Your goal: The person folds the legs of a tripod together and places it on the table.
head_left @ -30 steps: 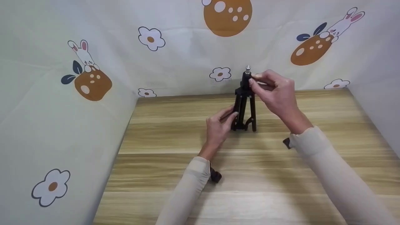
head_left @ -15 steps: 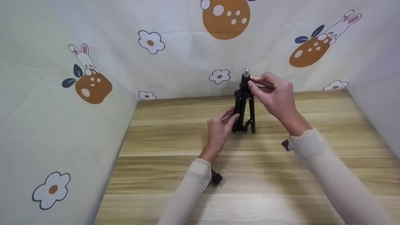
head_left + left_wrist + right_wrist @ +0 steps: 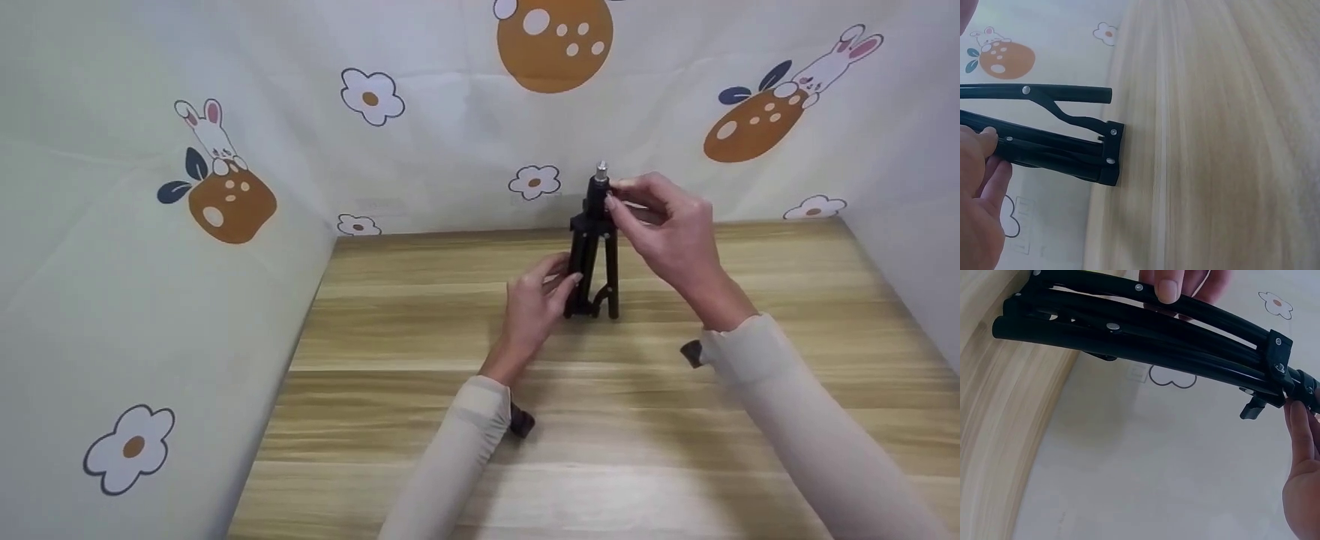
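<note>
A black tripod stand (image 3: 613, 262) is held upright over the wooden table near the back wall, its legs mostly folded together. Whether its feet touch the table I cannot tell. My left hand (image 3: 530, 307) pinches a leg low on the left side. Higher up, my right hand (image 3: 675, 232) pinches the black collar below the silver metal tip (image 3: 601, 172). In the left wrist view, one leg tube (image 3: 1072, 93) stands apart from the others, joined by a curved brace (image 3: 1067, 117). A small black knob (image 3: 1253, 408) juts out below the hub in the right wrist view.
The wood-grain table (image 3: 420, 337) meets a pale cloth wall (image 3: 442, 142) printed with rabbits, fruit and flowers just behind the stand. Similar cloth rises at the left (image 3: 195, 322) and right (image 3: 900, 172). Black wrist devices (image 3: 522, 421) show at both sleeves.
The head view shifts slightly, moving everything in it a little. Both hands keep the same hold on the tripod stand, which stays in place.
</note>
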Available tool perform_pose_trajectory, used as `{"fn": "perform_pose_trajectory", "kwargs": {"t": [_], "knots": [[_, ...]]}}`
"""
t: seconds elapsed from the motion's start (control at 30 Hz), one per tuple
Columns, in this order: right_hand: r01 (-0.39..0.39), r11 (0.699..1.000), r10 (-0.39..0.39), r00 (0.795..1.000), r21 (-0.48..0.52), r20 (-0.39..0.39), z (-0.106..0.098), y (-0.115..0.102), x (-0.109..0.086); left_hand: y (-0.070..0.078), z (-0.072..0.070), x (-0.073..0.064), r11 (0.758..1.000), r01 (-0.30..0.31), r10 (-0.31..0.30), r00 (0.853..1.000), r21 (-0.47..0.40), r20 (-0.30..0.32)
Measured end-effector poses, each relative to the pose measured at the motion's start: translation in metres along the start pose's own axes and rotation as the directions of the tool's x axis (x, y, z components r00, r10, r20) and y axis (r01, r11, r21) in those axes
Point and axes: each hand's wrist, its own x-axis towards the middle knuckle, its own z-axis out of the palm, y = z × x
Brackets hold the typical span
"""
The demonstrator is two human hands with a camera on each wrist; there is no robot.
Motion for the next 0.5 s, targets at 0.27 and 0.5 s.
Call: {"fn": "perform_pose_trajectory", "kwargs": {"t": [0.27, 0.5], "knots": [[-0.029, 0.997, 0.031, 0.999, -0.076, 0.026, -0.001, 0.013, -0.019, -0.002, -0.002, -0.001, 1.0, -0.005, 0.005, 1.0, -0.014, 0.007], [-0.148, 0.979, 0.156, 0.986, -0.139, 0.055, 0.0, 0.028, -0.039, -0.006, 0.0, -0.001, 1.0, -0.023, 0.023, 1.0, -0.002, -0.015]]}}
